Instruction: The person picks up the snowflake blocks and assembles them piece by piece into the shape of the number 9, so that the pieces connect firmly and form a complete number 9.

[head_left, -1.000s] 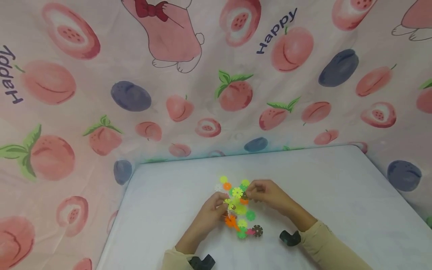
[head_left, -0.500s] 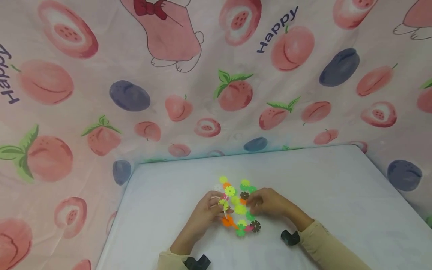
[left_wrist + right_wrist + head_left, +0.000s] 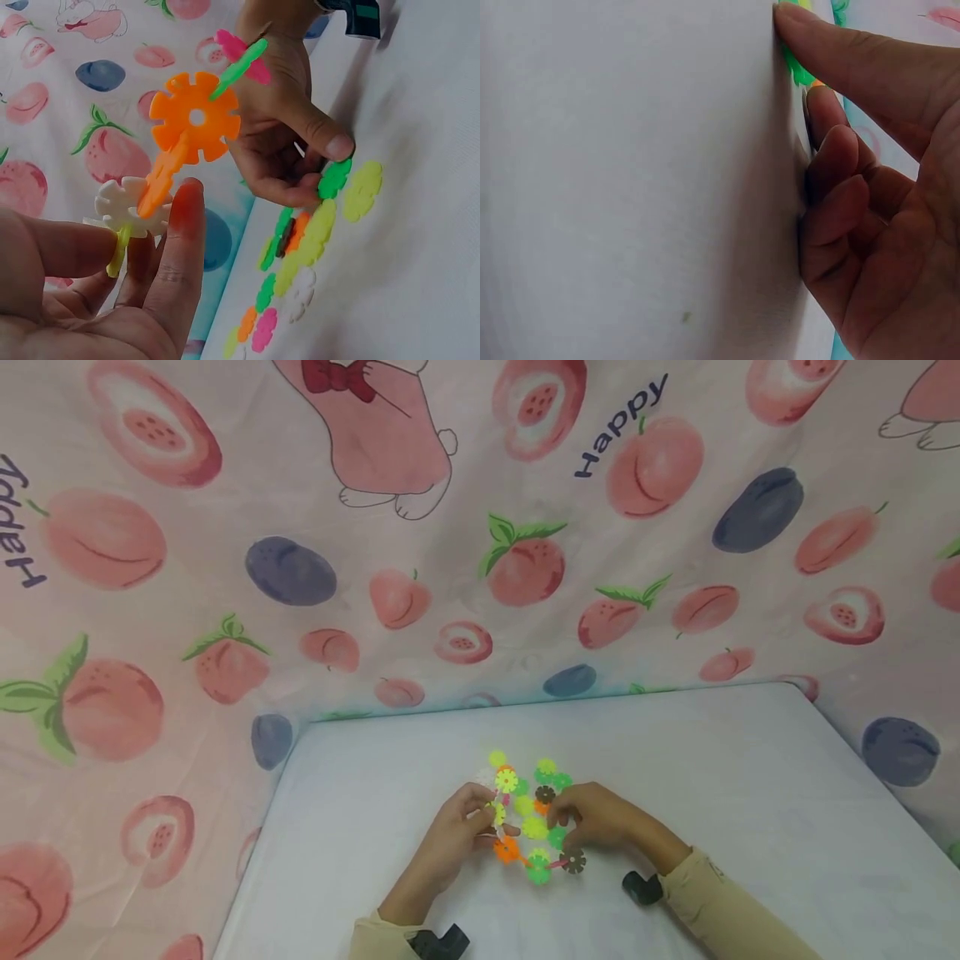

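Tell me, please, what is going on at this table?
A person is working with colorful notched discs at a white table. The left hand pinches one end of a joined chain, with white, orange, green and pink pieces, and holds it up off the table. The right hand is down at the tabletop, with thumb and finger on a green disc. Other discs lie close together beside it, not joined to the chain.

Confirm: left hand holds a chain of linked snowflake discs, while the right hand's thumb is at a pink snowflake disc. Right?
One error: the disc at the right hand's thumb is a green snowflake disc, not pink; see the left wrist view. Left hand with the chain of linked snowflake discs stands.
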{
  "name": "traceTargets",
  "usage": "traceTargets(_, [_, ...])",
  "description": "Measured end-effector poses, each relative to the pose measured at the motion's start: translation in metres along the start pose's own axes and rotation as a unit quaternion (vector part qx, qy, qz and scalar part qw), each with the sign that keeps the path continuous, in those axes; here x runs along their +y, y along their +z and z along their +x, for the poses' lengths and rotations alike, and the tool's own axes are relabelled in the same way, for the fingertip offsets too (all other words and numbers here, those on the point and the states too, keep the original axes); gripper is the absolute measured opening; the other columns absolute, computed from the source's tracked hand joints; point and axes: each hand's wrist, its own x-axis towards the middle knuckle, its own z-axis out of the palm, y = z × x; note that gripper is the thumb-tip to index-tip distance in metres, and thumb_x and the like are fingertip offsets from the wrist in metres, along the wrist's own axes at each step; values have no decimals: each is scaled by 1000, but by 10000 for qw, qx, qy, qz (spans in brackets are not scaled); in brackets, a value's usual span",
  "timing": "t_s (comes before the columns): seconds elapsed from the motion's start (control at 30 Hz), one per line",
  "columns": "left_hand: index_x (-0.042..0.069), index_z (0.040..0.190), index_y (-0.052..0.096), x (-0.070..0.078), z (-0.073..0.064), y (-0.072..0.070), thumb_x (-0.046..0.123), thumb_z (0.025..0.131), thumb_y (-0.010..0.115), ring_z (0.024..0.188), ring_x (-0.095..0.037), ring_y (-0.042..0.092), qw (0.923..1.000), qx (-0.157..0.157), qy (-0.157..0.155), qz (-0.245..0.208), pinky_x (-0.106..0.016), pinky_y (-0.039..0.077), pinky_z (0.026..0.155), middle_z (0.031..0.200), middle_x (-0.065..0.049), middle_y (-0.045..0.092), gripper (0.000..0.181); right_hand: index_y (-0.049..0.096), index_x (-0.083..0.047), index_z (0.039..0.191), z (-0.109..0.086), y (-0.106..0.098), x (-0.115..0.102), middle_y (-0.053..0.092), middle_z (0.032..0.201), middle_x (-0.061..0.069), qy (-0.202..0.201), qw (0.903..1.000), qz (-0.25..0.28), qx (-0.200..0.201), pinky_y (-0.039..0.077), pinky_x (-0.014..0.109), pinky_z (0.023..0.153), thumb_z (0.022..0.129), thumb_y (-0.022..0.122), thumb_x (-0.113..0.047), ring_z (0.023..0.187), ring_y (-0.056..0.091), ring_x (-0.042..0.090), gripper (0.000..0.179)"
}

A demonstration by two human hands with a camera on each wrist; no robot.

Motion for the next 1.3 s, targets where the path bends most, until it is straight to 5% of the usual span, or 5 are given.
traceTargets(0.2, [3,119,49,0,-1,1,8,102,49,99,-27,76,9999,-74,26,-67,-37,60,84,135,-24,58,17,66,-25,92,2,1,6,62,87,-12,58,10000,-10,-34,47,25,67,78,87,-14,74,52,7,28])
traceTargets(0.3, [3,120,47,0,-1,0,6,102,49,96,-23,75,9999,-151,16,-36,-33,59,81,131,-22,64,19,64,-24,91,3,-1,8,62,86,-12,60,10000,65,2,48,26,68,81,84,-14,75,54,8,25])
traceTargets(0.67, [24,161,28,-7,0,-2,13,104,56,96,-19,70,9968,-718,130,317,-32,59,84,132,-25,58,64,68,-25,93,2,-6,13,66,83,-12,136,9969,612,484,50,29,72,88,77,-21,78,60,8,11])
traceTargets(0.97, [26,157,36,-6,0,0,6,103,52,91,-19,69,9974,-647,-57,319,-33,58,80,115,-13,60,60,65,-17,94,4,-18,-3,70,85,0,151,9809,1736,868,53,30,63,93,76,-24,76,63,15,13])
traceTargets(1.3, [19,159,35,-8,1,0,6,103,51,86,-17,69,9958,-882,-125,230,-31,58,77,109,-10,60,60,64,-10,95,7,-22,-19,72,94,7,-54,9619,2575,919,60,50,79,93,75,-19,91,74,39,15])
